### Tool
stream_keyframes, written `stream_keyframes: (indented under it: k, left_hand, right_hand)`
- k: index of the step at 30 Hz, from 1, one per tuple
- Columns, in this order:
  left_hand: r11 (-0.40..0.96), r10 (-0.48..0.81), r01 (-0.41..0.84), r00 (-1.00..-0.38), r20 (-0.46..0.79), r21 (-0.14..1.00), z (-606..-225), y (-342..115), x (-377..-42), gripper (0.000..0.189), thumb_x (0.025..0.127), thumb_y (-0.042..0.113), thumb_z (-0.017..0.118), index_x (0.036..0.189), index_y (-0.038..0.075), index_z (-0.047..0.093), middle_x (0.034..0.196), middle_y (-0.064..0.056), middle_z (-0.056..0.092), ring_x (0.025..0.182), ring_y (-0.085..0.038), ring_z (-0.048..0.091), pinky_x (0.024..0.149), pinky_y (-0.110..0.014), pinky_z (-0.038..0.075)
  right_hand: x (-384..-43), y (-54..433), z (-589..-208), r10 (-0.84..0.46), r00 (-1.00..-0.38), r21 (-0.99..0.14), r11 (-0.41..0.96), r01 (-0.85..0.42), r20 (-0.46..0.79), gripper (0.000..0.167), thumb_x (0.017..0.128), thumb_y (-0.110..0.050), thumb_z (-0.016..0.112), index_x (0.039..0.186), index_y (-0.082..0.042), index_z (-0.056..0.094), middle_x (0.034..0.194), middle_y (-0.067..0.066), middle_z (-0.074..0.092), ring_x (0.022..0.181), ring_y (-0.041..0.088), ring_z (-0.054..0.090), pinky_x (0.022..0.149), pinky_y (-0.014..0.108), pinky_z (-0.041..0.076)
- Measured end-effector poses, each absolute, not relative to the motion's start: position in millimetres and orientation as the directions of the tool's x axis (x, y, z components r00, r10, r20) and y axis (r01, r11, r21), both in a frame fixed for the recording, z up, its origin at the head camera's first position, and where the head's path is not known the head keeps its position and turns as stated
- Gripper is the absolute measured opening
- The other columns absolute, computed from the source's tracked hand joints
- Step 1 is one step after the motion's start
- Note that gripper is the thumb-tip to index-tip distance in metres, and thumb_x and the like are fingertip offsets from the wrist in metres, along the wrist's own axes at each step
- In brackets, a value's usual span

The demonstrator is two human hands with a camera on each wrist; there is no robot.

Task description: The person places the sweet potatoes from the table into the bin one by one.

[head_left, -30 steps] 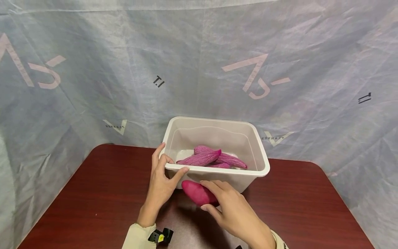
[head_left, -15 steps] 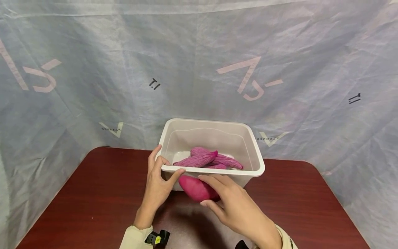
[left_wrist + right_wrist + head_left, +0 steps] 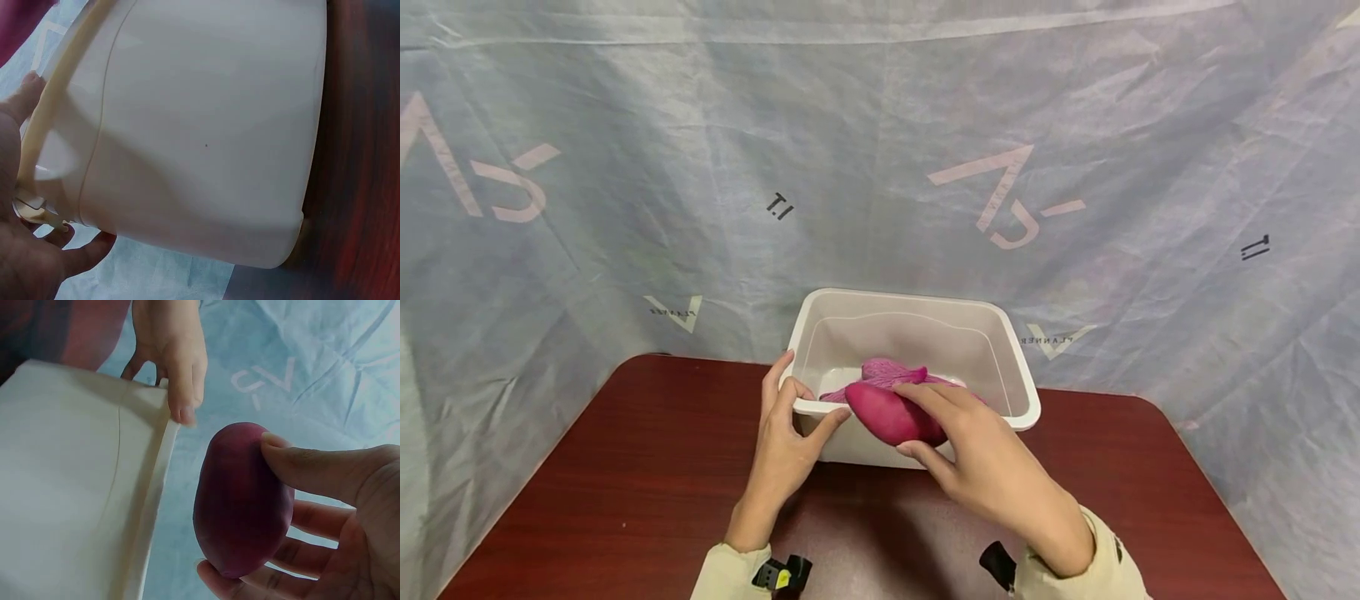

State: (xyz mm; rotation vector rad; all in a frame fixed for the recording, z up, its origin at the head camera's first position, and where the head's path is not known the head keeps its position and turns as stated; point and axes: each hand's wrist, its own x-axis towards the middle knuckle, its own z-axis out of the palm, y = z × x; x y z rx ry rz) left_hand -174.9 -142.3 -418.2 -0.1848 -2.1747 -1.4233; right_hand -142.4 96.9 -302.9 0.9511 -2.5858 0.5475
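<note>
My right hand (image 3: 981,442) holds a smooth magenta oval piece of produce (image 3: 891,414) between thumb and fingers. It overlaps the near rim of a white plastic bin (image 3: 917,302) in the head view. In the right wrist view, the oval (image 3: 240,500) shows whole, with the thumb on its top and the fingers beneath. My left hand (image 3: 786,446) grips the bin's rim at the near left corner, its thumb on the front edge. Inside the bin lie several streaked purple, tapered pieces of produce (image 3: 883,371), partly hidden behind the held one and my right hand.
The bin stands on a dark red wooden table (image 3: 670,467). Behind and at both sides hangs a grey printed sheet (image 3: 865,167), close to the bin's far side. A small black device (image 3: 784,575) is strapped on my left wrist, another (image 3: 997,567) on my right.
My right hand has raised the magenta oval from in front of the bin's wall up to the level of its rim. My left hand keeps its grip on the corner.
</note>
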Motion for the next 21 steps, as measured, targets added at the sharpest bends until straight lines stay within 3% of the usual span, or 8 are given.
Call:
stream_keyframes:
  k: [9,14,21]
  left_hand:
    - [0.45,-0.167,0.377,-0.855,0.491,0.809,-421.6,-142.5,-175.0,0.044,0.082,0.032,0.085,0.089,0.014,0.046,0.163,-0.004,0.028,0.145,-0.037,0.038,0.106,-0.054,0.039]
    - [0.455,-0.168,0.375,-0.855,0.491,0.808,-422.6,-141.4,-173.2,0.044,0.081,0.034,0.084,0.089,0.014,0.046,0.162,-0.004,0.029,0.145,-0.038,0.039,0.105,-0.053,0.04]
    - [0.457,-0.175,0.388,-0.842,0.509,0.8,-419.6,-143.0,-176.1,0.044,0.081,0.032,0.085,0.088,0.013,0.046,0.162,-0.005,0.03,0.145,-0.038,0.038,0.107,-0.054,0.038]
  right_hand:
    - [-167.4,86.3,-293.2,-0.543,-0.737,-0.3,0.683,-0.666,0.402,0.051,0.088,-0.03,0.079,0.134,-0.018,0.061,0.124,-0.003,0.07,0.112,0.015,0.066,0.093,0.039,0.054]
    - [-188.3,77.5,-295.0,-0.554,-0.743,-0.324,0.673,-0.665,0.376,0.048,0.088,-0.024,0.079,0.131,-0.011,0.062,0.117,0.003,0.071,0.103,0.018,0.066,0.092,0.04,0.053]
    - [-211.1,69.0,-295.7,-0.55,-0.772,-0.365,0.68,-0.636,0.32,0.051,0.088,-0.019,0.078,0.133,-0.006,0.061,0.121,0.009,0.071,0.104,0.023,0.067,0.095,0.042,0.052]
